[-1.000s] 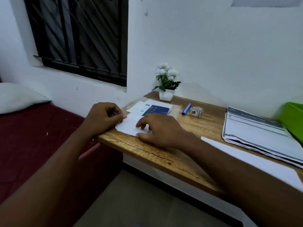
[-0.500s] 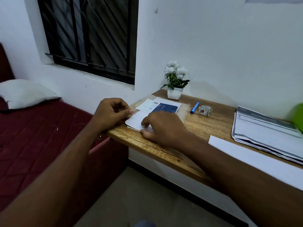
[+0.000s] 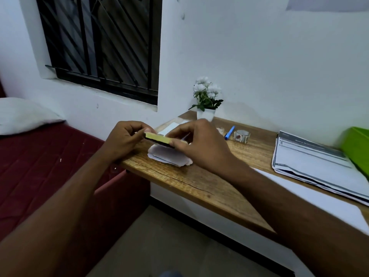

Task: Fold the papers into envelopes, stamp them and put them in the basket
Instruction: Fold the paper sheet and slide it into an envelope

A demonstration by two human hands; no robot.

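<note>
Nothing in the frame can be read. The stack of printed papers [image 3: 311,160] at the right edge carries dark header bars and lines of small print, but the letters are too blurred to make out. The roll of stickers [image 3: 241,136] right of centre shows a reddish mark on its side whose shape or wording cannot be told. The yellow-topped block [image 3: 157,139] at centre shows no lettering.
</note>
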